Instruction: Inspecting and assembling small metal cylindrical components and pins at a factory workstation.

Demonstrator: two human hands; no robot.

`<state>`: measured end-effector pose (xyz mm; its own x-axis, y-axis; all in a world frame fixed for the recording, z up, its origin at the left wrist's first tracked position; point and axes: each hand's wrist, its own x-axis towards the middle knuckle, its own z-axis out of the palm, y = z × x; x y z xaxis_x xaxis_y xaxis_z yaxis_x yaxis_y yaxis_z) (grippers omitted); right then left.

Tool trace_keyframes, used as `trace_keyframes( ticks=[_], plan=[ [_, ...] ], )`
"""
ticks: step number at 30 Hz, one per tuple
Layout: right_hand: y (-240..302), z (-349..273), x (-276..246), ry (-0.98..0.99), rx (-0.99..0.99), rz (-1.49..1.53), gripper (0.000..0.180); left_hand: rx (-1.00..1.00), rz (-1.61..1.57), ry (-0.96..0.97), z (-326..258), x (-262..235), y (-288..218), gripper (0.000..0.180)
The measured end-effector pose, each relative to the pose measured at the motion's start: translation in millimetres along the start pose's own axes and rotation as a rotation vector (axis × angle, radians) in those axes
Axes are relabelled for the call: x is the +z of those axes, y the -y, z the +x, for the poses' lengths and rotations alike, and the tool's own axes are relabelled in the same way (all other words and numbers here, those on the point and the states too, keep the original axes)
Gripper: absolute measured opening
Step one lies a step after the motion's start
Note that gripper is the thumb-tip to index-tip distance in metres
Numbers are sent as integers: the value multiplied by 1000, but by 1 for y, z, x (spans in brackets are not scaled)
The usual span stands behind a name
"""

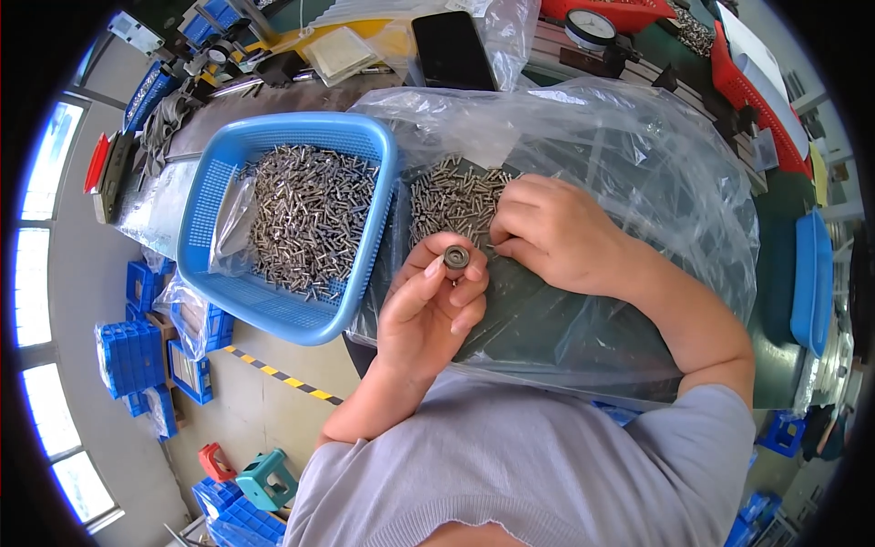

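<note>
The left hand (428, 310) is pinching a small dark round metal ring gauge (457, 257) upright between fingertips — seemingly for checking. The right hand (547, 232), fingers curled, is picking among loose small silver screws (447, 201) on the clear plastic sheet (656, 173) — right of the blue plastic basket (210, 273).

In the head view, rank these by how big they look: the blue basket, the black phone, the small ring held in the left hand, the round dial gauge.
1. blue basket
2. black phone
3. round dial gauge
4. small ring, pinched by the left hand

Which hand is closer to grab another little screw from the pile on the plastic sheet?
The right hand, probably. Its fingers already rest at the edge of the loose screw pile on the plastic sheet. The left hand is busy pinching a small round ring gauge.
</note>
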<state>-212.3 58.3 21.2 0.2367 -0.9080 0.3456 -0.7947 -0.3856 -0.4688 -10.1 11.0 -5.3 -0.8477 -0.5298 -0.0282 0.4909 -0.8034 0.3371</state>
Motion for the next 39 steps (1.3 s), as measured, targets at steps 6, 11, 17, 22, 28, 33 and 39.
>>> trace_keyframes(
  ticks=[6,11,17,22,28,33,39],
  plan=[
    [17,7,-31,76,381,672,13,-49,36,-47,-1,5,0,18],
    [29,7,-31,148,358,712,12,-55,123,-68,-2,7,1,17],
    [30,6,-24,90,345,731,11,-78,173,-60,-2,6,1,17],
    [31,5,-23,62,271,651,12,-84,168,-72,-2,7,1,17],
    [31,4,-21,53,235,627,10,-87,165,-66,-3,5,1,17],
    [33,8,-19,41,241,657,9,-122,210,-40,-5,6,2,19],
    [25,7,-12,-69,43,558,14,-135,178,-54,-2,7,1,21]
  ],
)
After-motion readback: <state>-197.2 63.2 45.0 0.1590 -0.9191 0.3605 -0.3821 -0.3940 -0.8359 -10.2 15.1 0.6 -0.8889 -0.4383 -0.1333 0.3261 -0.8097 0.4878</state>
